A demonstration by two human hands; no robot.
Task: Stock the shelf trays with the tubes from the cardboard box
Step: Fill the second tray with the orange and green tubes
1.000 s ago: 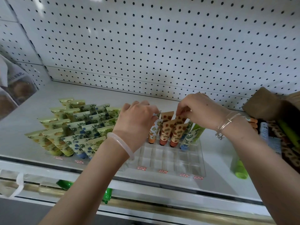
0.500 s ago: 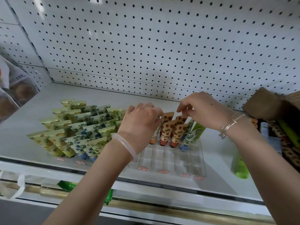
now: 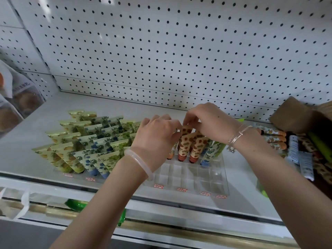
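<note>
On the shelf, the clear tray holds spotted tubes cap-down in its back row.
The cardboard box sits at the shelf's right end. The tubes look light, soft-walled and slick; the stiff crimped top seems the best hold. The right hand pinches one crimp between closed fingers; the left hand curls against it, its grip hidden.

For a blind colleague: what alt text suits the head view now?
A person's right hand pinches an orange-spotted tube standing in a clear tray on a white shelf, the left hand touching beside it. Green tubes stand packed to the left; a cardboard box sits right.
</note>
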